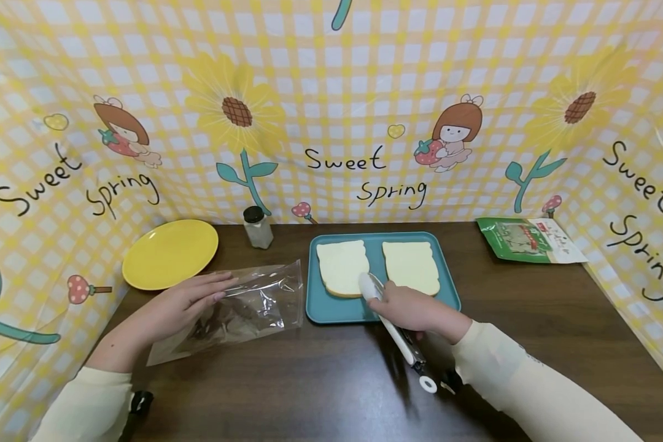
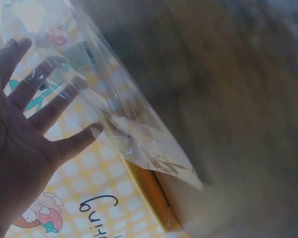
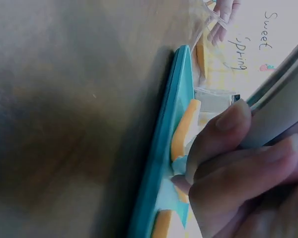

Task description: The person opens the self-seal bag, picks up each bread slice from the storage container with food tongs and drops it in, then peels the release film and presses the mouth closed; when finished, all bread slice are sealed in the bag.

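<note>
With its fingers extended, my left hand [image 1: 179, 307] lies at the upper left part of a clear plastic bag [image 1: 262, 307]. In the left wrist view, the fingers are spread behind the bag's see-through film [image 2: 134, 124]. My right hand [image 1: 414, 307] grips white-handled tongs [image 1: 396, 336] over the front of a blue tray [image 1: 337, 312]. Thumb and fingers wrap the handle in the right wrist view. The rounded white tip overlaps the right edge of the left bread slice [image 1: 339, 267]. Another bread slice [image 1: 411, 264] lies on the tray's right half.
A yellow plate [image 1: 171, 252] is at the back left, beyond the left hand. Near the back wall stands a small jar [image 1: 258, 232] with a black lid. A green and white food packet [image 1: 530, 240] lies at the back right. Checkered cloth [image 1: 331, 110] surrounds the dark table.
</note>
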Tool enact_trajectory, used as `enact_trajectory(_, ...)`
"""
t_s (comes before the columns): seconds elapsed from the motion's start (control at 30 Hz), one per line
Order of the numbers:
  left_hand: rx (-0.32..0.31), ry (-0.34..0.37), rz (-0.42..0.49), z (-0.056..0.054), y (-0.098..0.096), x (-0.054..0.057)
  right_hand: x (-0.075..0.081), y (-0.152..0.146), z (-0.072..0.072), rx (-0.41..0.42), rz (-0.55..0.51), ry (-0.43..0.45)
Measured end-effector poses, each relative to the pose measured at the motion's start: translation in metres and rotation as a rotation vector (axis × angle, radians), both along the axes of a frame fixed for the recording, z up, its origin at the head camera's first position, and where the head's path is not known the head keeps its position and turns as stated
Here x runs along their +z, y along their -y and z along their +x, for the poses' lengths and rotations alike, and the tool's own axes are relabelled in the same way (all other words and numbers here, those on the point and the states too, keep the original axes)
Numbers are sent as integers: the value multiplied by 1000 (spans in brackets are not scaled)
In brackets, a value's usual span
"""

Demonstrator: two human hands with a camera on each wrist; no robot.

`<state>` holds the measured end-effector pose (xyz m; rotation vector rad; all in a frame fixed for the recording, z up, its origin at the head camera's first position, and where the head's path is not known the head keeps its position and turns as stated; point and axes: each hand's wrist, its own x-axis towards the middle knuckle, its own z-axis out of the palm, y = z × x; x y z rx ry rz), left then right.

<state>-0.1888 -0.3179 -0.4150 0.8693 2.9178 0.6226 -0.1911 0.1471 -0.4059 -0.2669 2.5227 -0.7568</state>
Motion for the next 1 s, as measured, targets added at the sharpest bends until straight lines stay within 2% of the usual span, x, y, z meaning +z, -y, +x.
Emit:
enact_trajectory(0.17, -1, -2, -3, -1, 0, -1, -7, -5, 1, -26, -97, 59)
enact_trajectory(0.4, 24, 5, -35, -2, 0, -2, -22, -14, 3, -67, -294, 103)
enact_trajectory(0.57, 8, 0, -20, 0, -1, 1, -26, -18, 4, -116, -475, 227)
enact_trajectory(0.7, 1, 0, -11, 0, -2, 2, -24, -19, 4, -147, -566, 321)
enact_trajectory(0.83, 4, -6, -14, -1, 1, 0, -21, -19, 3, -165, -616, 397)
enact_trajectory(1.0, 16, -4, -20, -1, 2, -2, -15, -17, 2, -199, -583, 402)
